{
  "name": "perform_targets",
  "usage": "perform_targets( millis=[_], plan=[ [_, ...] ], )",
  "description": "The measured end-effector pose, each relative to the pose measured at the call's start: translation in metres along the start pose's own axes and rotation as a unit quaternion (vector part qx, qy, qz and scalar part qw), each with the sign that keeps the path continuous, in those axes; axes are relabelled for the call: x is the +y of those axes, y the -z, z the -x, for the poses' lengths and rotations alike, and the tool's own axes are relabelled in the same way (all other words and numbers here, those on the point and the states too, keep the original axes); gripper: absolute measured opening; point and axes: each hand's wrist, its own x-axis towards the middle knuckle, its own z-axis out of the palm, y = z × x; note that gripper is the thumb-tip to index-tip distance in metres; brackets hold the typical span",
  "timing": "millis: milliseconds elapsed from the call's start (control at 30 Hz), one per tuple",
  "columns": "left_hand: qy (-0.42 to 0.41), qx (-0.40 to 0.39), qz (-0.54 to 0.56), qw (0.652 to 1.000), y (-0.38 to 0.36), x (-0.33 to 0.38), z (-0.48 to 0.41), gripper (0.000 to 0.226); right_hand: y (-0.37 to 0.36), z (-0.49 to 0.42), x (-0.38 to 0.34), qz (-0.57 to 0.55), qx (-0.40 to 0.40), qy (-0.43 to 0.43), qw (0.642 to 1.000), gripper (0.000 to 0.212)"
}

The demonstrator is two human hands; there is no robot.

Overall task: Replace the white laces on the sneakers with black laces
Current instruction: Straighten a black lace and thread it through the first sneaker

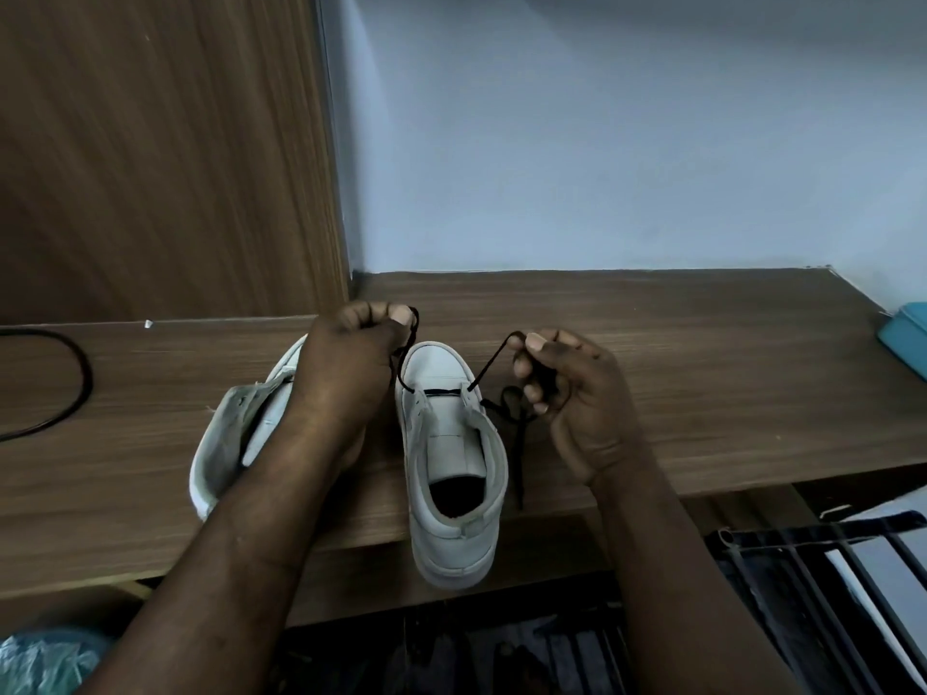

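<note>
Two white high-top sneakers stand on a brown wooden table (702, 373), toes pointing away from me. The right sneaker (451, 469) is upright, its heel hanging over the table's front edge. A black lace (484, 373) runs across its lowest eyelets. My left hand (351, 353) is closed on the lace's left end above the toe. My right hand (567, 393) pinches the right end, with slack lace dangling beside the shoe. The left sneaker (236, 433) leans outward, partly hidden behind my left forearm, and I see no lace in it.
A black cable (75, 378) curves over the table's left part. A teal object (905, 338) sits at the right edge. A wooden panel (160, 153) rises at back left, a pale wall behind. A dark rack (827, 569) stands lower right, a bluish plastic bag (45, 664) lower left.
</note>
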Motion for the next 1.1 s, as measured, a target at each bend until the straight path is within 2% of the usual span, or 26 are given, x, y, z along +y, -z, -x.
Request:
perform_targets(
  millis=[100,233,333,533,600,667,733,833,900,967,1033,1100],
  plan=[
    [-0.023,0.008,-0.022,0.999,-0.001,0.002,0.002,0.015,0.001,0.001,-0.005,-0.050,-0.002,0.043,0.998,0.018],
    [-0.038,-0.019,0.103,0.994,0.001,0.010,0.003,0.016,0.001,-0.001,-0.015,-0.111,-0.021,0.106,0.988,0.021],
    [-0.027,-0.028,0.157,0.987,0.002,0.009,0.003,0.011,0.001,-0.001,-0.018,-0.101,-0.022,0.128,0.986,0.019],
    [-0.009,-0.027,0.062,0.998,0.005,0.003,0.004,0.012,-0.004,0.002,-0.015,-0.040,-0.020,0.124,0.991,0.021],
    [-0.026,-0.028,0.117,0.992,0.004,0.010,0.005,0.013,-0.003,0.002,-0.017,-0.057,-0.023,0.132,0.989,0.020],
    [-0.044,-0.042,0.224,0.973,0.004,0.019,0.005,0.008,-0.001,0.001,-0.019,-0.076,-0.026,0.138,0.987,0.019],
    [-0.057,-0.052,0.259,0.963,0.007,0.023,0.004,0.007,-0.001,0.000,-0.019,-0.065,-0.021,0.134,0.989,0.017],
    [-0.029,-0.042,0.127,0.991,0.007,0.019,0.006,0.018,-0.002,0.001,-0.013,-0.022,-0.008,0.117,0.993,0.017],
    [-0.008,-0.021,0.041,0.999,0.007,0.016,0.006,0.015,-0.002,0.001,-0.014,-0.012,-0.006,0.114,0.993,0.017],
    [-0.052,0.008,-0.052,0.997,0.011,0.014,0.005,0.008,-0.001,0.000,-0.017,-0.005,-0.002,0.118,0.993,0.018],
    [-0.132,0.034,-0.182,0.974,0.018,0.014,0.007,0.017,-0.001,0.001,-0.017,0.028,0.012,0.121,0.992,0.017],
    [-0.155,0.028,-0.186,0.970,0.020,0.016,0.014,0.032,-0.002,0.006,-0.015,0.057,0.031,0.106,0.992,0.012]
  ],
)
